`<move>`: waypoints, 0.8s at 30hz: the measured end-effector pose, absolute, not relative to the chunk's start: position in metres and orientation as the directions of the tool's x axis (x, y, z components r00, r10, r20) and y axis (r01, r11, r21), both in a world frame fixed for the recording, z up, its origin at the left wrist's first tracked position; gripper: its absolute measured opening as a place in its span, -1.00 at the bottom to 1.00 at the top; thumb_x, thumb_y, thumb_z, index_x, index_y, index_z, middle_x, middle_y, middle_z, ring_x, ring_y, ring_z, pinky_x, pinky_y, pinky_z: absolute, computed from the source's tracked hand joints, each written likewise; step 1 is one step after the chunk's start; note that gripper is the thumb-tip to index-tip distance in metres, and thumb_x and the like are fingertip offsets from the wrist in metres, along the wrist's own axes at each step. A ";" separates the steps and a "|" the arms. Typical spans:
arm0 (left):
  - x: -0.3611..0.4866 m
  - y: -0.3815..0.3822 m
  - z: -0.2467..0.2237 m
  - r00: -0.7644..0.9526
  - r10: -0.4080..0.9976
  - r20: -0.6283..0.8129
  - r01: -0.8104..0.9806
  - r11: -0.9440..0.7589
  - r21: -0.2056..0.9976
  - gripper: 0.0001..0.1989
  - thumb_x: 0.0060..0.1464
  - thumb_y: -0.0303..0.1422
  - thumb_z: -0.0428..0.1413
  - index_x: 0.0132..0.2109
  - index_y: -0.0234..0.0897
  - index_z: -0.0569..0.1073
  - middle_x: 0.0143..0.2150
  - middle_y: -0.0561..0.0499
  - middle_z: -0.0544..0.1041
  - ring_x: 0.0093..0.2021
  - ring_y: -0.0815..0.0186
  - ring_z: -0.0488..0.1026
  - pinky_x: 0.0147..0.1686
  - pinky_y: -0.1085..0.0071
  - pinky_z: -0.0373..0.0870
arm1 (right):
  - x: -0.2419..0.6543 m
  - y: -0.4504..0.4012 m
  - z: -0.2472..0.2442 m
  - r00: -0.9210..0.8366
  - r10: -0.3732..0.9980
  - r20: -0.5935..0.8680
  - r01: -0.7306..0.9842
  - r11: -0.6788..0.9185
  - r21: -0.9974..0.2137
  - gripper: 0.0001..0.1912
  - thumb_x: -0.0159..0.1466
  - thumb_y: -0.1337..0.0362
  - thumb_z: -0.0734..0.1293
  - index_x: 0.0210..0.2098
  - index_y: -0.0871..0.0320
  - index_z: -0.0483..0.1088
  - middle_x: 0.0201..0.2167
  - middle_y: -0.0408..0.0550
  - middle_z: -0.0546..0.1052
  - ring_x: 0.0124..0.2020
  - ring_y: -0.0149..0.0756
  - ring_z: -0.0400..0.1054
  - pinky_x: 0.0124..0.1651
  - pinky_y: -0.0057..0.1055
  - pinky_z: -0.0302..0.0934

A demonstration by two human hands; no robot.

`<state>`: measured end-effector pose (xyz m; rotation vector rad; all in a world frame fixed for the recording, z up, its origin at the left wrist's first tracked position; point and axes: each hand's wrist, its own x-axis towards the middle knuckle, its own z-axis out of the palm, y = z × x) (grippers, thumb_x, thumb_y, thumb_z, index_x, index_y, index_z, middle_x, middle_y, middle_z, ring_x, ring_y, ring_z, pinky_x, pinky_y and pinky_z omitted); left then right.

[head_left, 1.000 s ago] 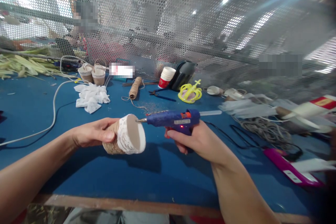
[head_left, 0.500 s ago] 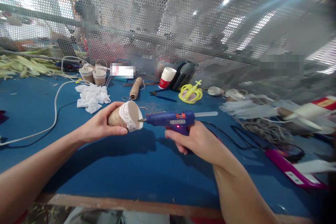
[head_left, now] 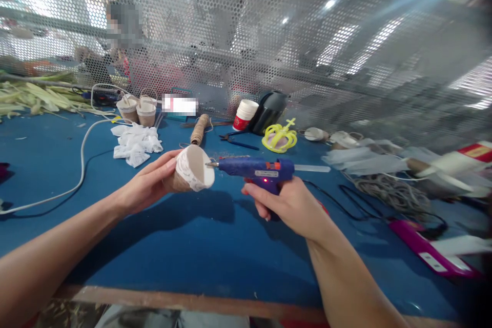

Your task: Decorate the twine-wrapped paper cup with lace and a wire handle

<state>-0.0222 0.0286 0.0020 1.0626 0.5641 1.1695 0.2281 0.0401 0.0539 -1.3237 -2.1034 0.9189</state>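
A small cup [head_left: 191, 169] wrapped in brown twine, with white lace round its rim, is gripped in my left hand [head_left: 151, 180]. The cup lies tilted, its mouth facing right. My right hand [head_left: 286, 200] is closed round the handle of a blue glue gun [head_left: 253, 168] with a red light lit on its side. A clear glue stick [head_left: 312, 168] sticks out of the gun's back. The metal nozzle is at the cup's rim; whether it touches cannot be made out.
Behind the hands are white lace [head_left: 137, 142], a twine roll [head_left: 200, 130], pliers [head_left: 239, 141], a yellow crown-shaped piece [head_left: 279, 137] and paper cups [head_left: 245, 115]. A purple power strip [head_left: 418, 246] and cords lie right; a white cable [head_left: 82, 164] runs left.
The cup has turned in my left hand, its mouth now showing more toward the camera, and the thumb has moved up over its side. The glue gun has shifted slightly right and up.
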 end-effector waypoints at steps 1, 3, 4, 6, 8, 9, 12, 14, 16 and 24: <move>-0.022 0.029 0.001 0.346 0.927 0.148 -0.476 0.037 0.879 -0.64 -0.01 -0.26 0.09 -0.04 -0.26 0.36 -0.07 -0.07 0.41 -0.15 0.29 0.36 -0.22 0.46 0.34 | 0.228 0.040 0.053 -0.405 0.912 0.066 0.586 0.314 -0.747 -0.60 0.15 0.06 0.22 -0.68 0.19 0.27 -0.77 -0.14 0.35 -0.68 -0.44 0.27 -0.51 -0.47 0.22; -0.022 0.030 0.000 0.351 0.926 0.139 -0.491 0.056 0.870 -0.65 -0.09 -0.30 0.16 -0.11 -0.31 0.40 -0.16 -0.07 0.44 -0.21 0.33 0.38 -0.24 0.51 0.34 | 0.228 0.040 0.052 -0.392 0.915 0.096 0.589 0.330 -0.738 -0.62 0.16 0.07 0.22 -0.63 0.21 0.31 -0.77 -0.14 0.35 -0.69 -0.44 0.26 -0.51 -0.47 0.22; -0.023 0.030 0.000 0.354 0.926 0.132 -0.496 0.066 0.866 -0.66 -0.10 -0.30 0.17 -0.13 -0.32 0.41 -0.19 -0.06 0.45 -0.23 0.34 0.39 -0.25 0.50 0.35 | 0.228 0.040 0.052 -0.390 0.914 0.108 0.585 0.336 -0.738 -0.63 0.17 0.07 0.22 -0.60 0.23 0.33 -0.77 -0.15 0.35 -0.69 -0.45 0.26 -0.52 -0.47 0.21; -0.024 0.030 -0.001 0.385 0.916 0.118 -0.495 0.097 0.863 -0.66 -0.07 -0.26 0.15 -0.12 -0.27 0.38 -0.21 -0.04 0.44 -0.24 0.31 0.41 -0.26 0.42 0.39 | 0.229 0.039 0.051 -0.398 0.910 0.120 0.574 0.349 -0.741 -0.65 0.17 0.08 0.22 -0.54 0.24 0.36 -0.78 -0.17 0.34 -0.70 -0.45 0.25 -0.55 -0.49 0.20; -0.025 0.029 -0.001 0.438 0.892 0.109 -0.473 0.126 0.872 -0.62 -0.05 -0.22 0.12 -0.06 -0.22 0.32 -0.22 -0.04 0.43 -0.28 0.26 0.44 -0.33 0.34 0.43 | 0.229 0.039 0.051 -0.407 0.905 0.122 0.566 0.355 -0.744 -0.67 0.17 0.09 0.22 -0.51 0.25 0.36 -0.77 -0.17 0.35 -0.71 -0.46 0.25 -0.56 -0.50 0.20; -0.025 0.028 0.000 0.458 0.882 0.109 -0.463 0.132 0.876 -0.60 -0.04 -0.21 0.11 -0.04 -0.20 0.30 -0.23 -0.04 0.43 -0.31 0.25 0.45 -0.38 0.32 0.44 | 0.229 0.039 0.051 -0.409 0.905 0.120 0.566 0.354 -0.744 -0.67 0.17 0.09 0.22 -0.51 0.25 0.36 -0.77 -0.17 0.35 -0.70 -0.46 0.26 -0.56 -0.50 0.20; -0.024 0.026 0.002 0.447 0.884 0.135 -0.471 0.104 0.876 -0.61 -0.05 -0.23 0.12 -0.05 -0.20 0.29 -0.28 -0.01 0.42 -0.39 0.30 0.46 -0.43 0.39 0.43 | 0.230 0.040 0.050 -0.400 0.909 0.114 0.575 0.346 -0.741 -0.67 0.16 0.08 0.23 -0.52 0.24 0.35 -0.77 -0.16 0.35 -0.67 -0.43 0.28 -0.52 -0.48 0.22; -0.023 0.026 0.004 0.423 0.894 0.150 -0.480 0.080 0.874 -0.60 -0.08 -0.23 0.15 -0.08 -0.22 0.30 -0.28 -0.02 0.41 -0.38 0.33 0.44 -0.42 0.41 0.43 | 0.230 0.041 0.050 -0.390 0.915 0.098 0.587 0.330 -0.740 -0.66 0.16 0.08 0.23 -0.52 0.24 0.35 -0.76 -0.15 0.36 -0.68 -0.43 0.28 -0.52 -0.47 0.23; -0.024 0.026 0.005 0.393 0.905 0.166 -0.486 0.050 0.873 -0.59 -0.12 -0.23 0.17 -0.10 -0.23 0.31 -0.26 -0.02 0.40 -0.36 0.33 0.43 -0.39 0.41 0.43 | 0.230 0.041 0.051 -0.387 0.919 0.068 0.595 0.306 -0.743 -0.66 0.15 0.07 0.23 -0.53 0.24 0.35 -0.76 -0.16 0.36 -0.70 -0.44 0.26 -0.54 -0.48 0.22; -0.024 0.029 0.003 0.241 0.944 0.227 -0.456 -0.096 0.885 -0.60 -0.13 -0.34 0.20 -0.11 -0.19 0.28 -0.25 0.03 0.37 -0.31 0.39 0.37 -0.30 0.45 0.37 | 0.225 0.036 0.056 -0.404 0.914 -0.036 0.650 0.259 -0.715 -0.56 0.13 0.06 0.23 -0.75 0.18 0.24 -0.79 -0.15 0.34 -0.70 -0.45 0.25 -0.48 -0.47 0.22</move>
